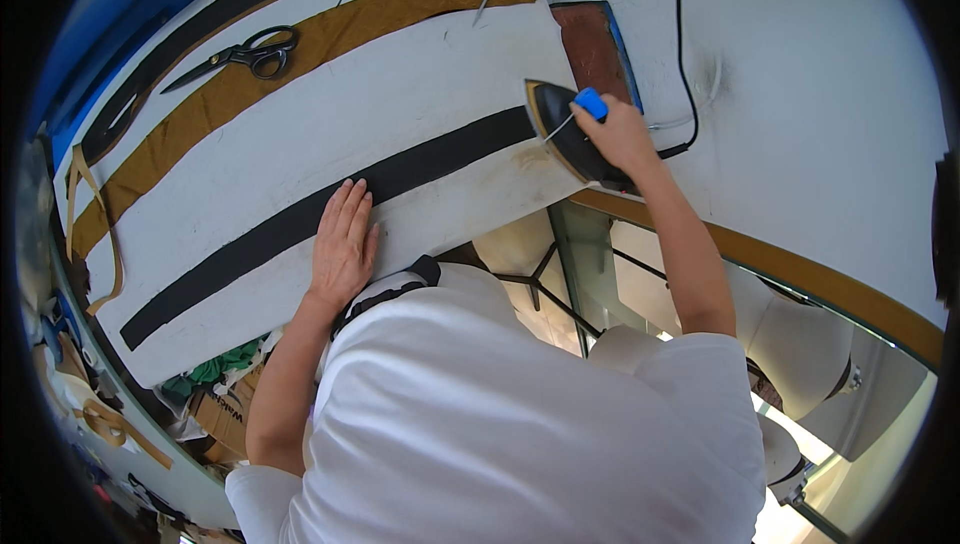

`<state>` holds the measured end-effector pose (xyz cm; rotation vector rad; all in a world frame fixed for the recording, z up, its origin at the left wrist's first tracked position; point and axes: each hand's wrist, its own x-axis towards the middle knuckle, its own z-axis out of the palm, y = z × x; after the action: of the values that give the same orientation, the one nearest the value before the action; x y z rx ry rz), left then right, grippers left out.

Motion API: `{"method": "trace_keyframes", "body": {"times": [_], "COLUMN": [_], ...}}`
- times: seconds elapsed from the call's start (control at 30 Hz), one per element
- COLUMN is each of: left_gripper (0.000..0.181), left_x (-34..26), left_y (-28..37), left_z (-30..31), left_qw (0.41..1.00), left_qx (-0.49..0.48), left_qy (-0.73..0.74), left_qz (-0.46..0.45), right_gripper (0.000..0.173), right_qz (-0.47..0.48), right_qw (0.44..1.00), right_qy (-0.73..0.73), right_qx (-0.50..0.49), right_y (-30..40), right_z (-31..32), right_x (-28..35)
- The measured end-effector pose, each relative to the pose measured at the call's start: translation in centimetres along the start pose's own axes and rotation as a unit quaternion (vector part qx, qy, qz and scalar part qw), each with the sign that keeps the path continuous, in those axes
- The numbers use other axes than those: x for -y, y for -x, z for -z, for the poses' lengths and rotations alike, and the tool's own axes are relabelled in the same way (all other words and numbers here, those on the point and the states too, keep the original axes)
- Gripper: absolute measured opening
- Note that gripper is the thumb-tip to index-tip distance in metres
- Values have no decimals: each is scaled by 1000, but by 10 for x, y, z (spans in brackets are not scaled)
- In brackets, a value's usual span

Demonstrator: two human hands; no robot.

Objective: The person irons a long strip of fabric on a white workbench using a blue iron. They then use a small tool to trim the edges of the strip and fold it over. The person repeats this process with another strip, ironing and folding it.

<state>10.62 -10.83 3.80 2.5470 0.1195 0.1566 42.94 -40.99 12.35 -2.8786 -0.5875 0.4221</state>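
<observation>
A long black fabric strip (259,244) stretches diagonally over the white padded pressing board (390,78). My left hand (345,240) lies flat with its fingertips on the middle of that strip, gripping nothing. At the strip's right end, my right hand (619,131) grips the blue-topped handle of an electric iron (551,120). The iron's soleplate hides the end of the strip. Beneath the iron's far side shows a reddish-brown pad (596,45) with a blue edge.
A brown fabric strip (191,112) runs across the board, with black tailor's shears (255,56) resting partly on it. Farther back lies another black strip (161,56). Tan tape (114,259) hangs at the left. The iron's black cord (681,41) trails over the white table (810,93).
</observation>
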Motion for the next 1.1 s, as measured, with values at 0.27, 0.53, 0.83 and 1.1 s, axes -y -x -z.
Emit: {"method": "trace_keyframes", "body": {"times": [0.27,0.53,0.83,1.1], "left_gripper": [48,45,44,44], "left_x": [-18,-45,-49,-49], "left_y": [-24,-70,-88,-99], "left_z": [-13,-38,-62,-69], "left_qw": [995,977,986,991], "left_qx": [65,99,56,21], "left_qy": [-21,-133,-124,-97], "left_qz": [-72,-134,-98,-90], "right_gripper": [65,59,29,25], "right_qz": [-148,-104,-22,-51], "right_qw": [976,993,986,976], "right_qy": [-158,-50,-153,-167], "right_qx": [-33,-33,-60,-130], "right_y": [-113,-153,-14,-4], "right_z": [19,15,-80,-116], "right_x": [-79,-79,-18,1]}}
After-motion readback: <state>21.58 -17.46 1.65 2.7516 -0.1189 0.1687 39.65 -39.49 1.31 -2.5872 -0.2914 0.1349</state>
